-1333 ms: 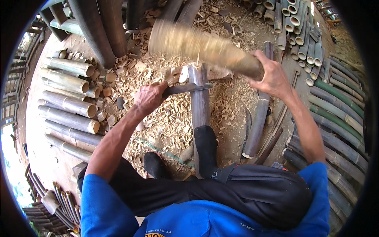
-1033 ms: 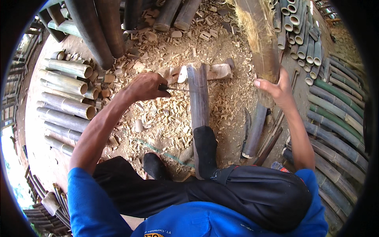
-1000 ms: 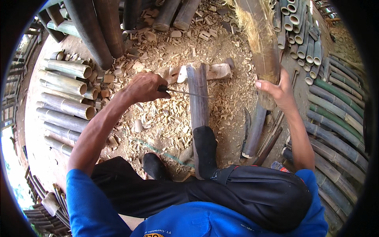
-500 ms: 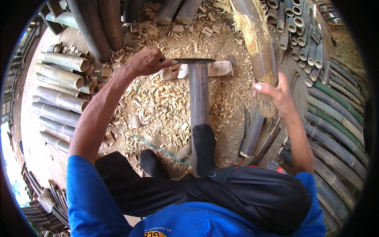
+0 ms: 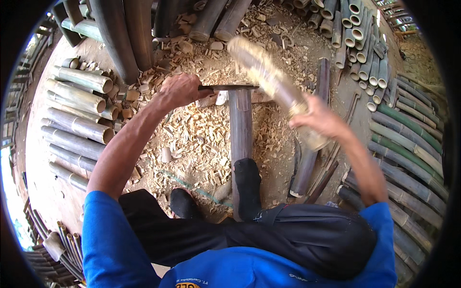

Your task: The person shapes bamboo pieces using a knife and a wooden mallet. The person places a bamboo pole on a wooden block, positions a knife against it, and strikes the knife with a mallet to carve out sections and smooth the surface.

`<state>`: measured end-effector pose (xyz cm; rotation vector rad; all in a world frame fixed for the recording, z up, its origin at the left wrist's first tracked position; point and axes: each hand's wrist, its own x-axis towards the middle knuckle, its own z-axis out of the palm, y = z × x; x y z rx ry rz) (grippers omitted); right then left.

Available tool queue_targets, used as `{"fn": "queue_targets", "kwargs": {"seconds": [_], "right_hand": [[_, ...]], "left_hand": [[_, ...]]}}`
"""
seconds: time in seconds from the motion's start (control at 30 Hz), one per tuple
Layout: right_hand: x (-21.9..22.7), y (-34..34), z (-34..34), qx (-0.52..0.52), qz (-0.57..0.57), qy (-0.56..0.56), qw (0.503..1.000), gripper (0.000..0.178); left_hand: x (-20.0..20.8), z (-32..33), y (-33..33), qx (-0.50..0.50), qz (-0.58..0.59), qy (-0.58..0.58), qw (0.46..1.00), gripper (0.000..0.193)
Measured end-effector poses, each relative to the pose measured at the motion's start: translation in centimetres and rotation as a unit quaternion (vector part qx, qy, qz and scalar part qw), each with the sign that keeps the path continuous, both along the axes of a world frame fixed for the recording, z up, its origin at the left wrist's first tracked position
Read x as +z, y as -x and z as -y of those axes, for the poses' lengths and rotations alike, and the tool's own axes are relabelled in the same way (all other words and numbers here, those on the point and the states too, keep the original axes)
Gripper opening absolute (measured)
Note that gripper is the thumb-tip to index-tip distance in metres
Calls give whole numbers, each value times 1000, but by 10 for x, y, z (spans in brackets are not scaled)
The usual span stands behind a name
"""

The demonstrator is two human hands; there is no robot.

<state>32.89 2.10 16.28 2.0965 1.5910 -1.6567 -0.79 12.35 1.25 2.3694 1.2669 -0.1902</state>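
Bamboo pole [image 5: 241, 127], knife [image 5: 234, 87] across its end, left hand [image 5: 180, 90] around the handle [image 5: 206, 88], right hand [image 5: 321, 119] around a club [image 5: 274, 82].

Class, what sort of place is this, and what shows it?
Probably a bamboo workshop: many bamboo poles lie at the right, pale shavings lie scattered in the middle, and the left hand holds a dark blade near the end of a bamboo piece.

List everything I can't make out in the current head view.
All in the head view:
Surface detail of the club and right hand: blurred.
Part of the handle of the knife: covered by the left hand.
Middle of the wooden block: behind the bamboo piece.
Upper ends of the dark poles: cut off by the top edge.
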Motion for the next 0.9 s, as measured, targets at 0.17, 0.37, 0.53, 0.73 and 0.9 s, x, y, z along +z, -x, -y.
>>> {"fn": "queue_targets", "kwargs": {"seconds": [0.17,0.37,0.53,0.73,0.9], "right_hand": [[71,20,3,-128,-118,-271,947,87],[-38,15,31,-27,-27,-81,996,58],[81,16,-1,-89,-134,-181,970,66],[-29,23,41,-123,-165,-435,877,64],[36,12,10,-72,-114,-45,990,72]], "left_hand": [[-11,1,21,21,28,14,999,69],[-2,-1,-6,14,22,89,996,58],[4,-1,20,53,0,150,987,57],[-15,-13,-9,-5,13,126,992,57],[-18,-13,13,24,1,209,978,62]]}}
